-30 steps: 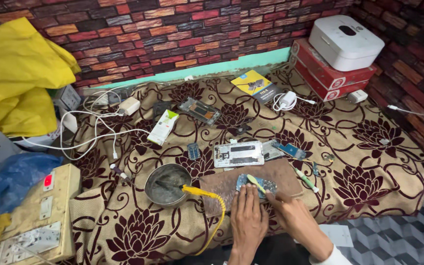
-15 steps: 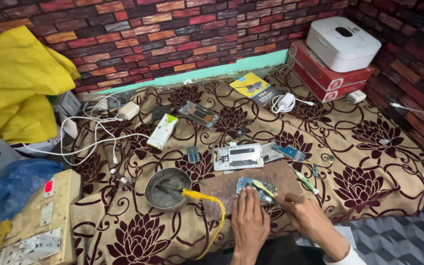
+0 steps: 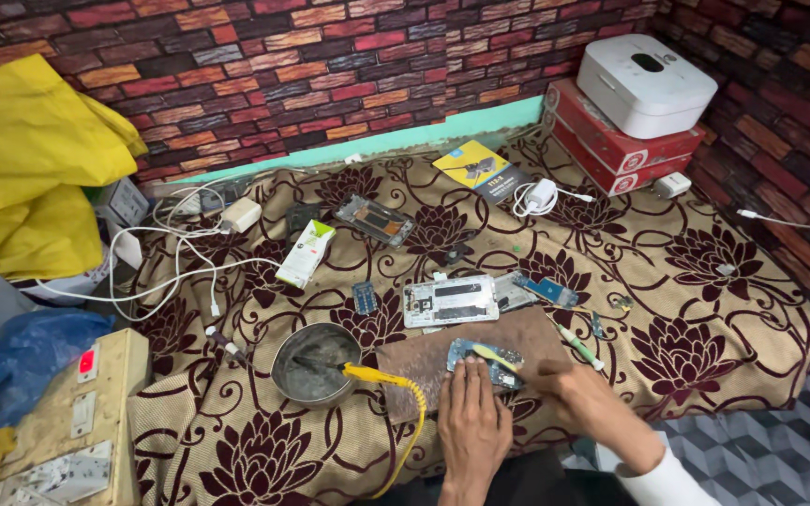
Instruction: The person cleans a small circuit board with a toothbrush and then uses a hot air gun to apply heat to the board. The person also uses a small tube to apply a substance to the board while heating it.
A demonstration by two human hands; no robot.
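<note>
Here, nearest to me, my left hand (image 3: 472,422) lies flat, fingers open, pressing down the near edge of a small blue circuit board (image 3: 486,361) on a brown mat (image 3: 517,337). My right hand (image 3: 585,403) is closed around a yellow-handled brush (image 3: 497,357), its tip on the board. Just left of the mat sits a metal bowl (image 3: 315,364) with a yellow-handled soldering iron (image 3: 377,377) resting in it. Beyond the mat lies an opened phone frame (image 3: 450,300). Farther back, a white charger (image 3: 540,195) and, on red boxes (image 3: 611,150) against the brick wall (image 3: 330,66), a white box (image 3: 646,82).
</note>
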